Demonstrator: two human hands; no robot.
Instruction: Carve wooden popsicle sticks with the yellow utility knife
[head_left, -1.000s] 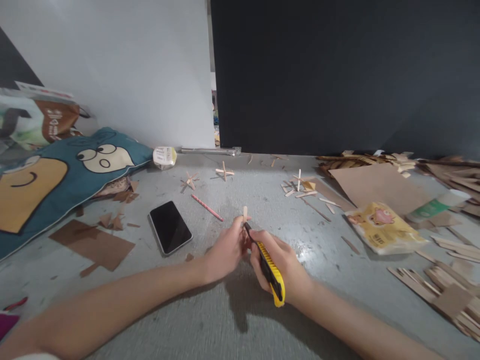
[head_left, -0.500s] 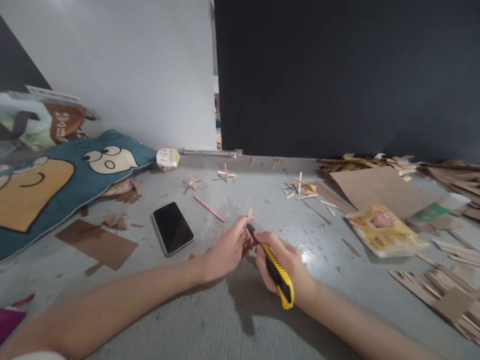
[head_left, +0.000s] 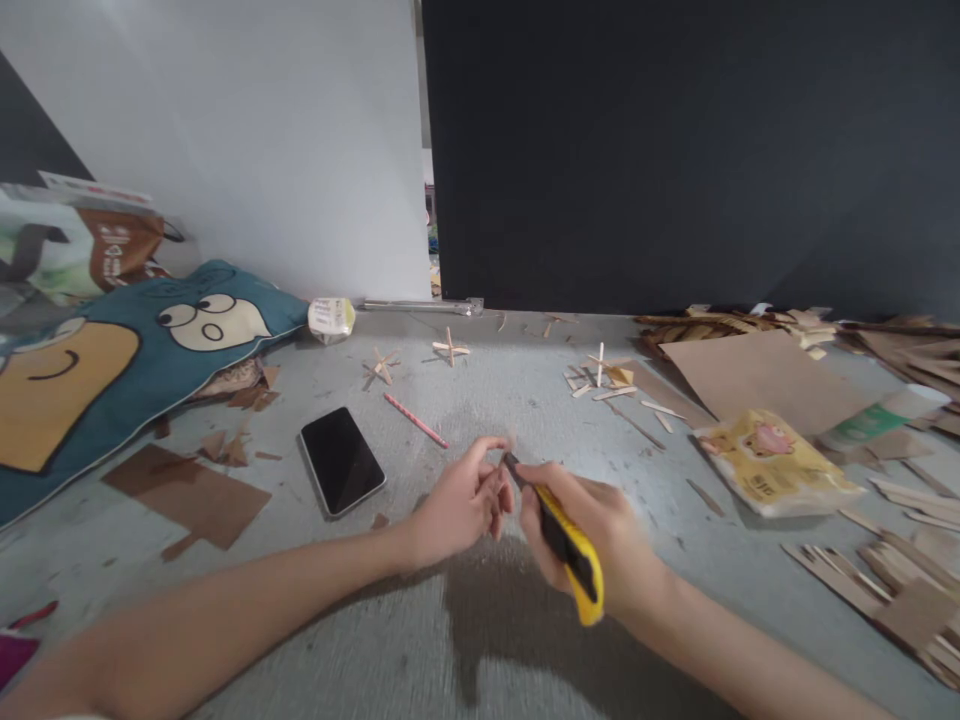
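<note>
My right hand is wrapped round a yellow and black utility knife, its dark tip pointing away toward my left fingers. Close beside that tip, my left hand pinches a small wooden stick between thumb and forefinger. Only a pale, blurred end of the stick shows; the fingers hide the rest. Both hands hover above the grey table, with a shadow under them. A pink striped pencil lies just beyond my left hand, and a black-screened phone rests to its left.
Small crossed-stick pieces stand at the back, with loose sticks farther right. A yellow tissue pack, cardboard and stick bundles are on the right. A teal cushion and a brown cardboard scrap lie left.
My right hand and the knife have shifted slightly right and nearer to me. The stick's end shows less above my left fingers. The view has turned slightly.
</note>
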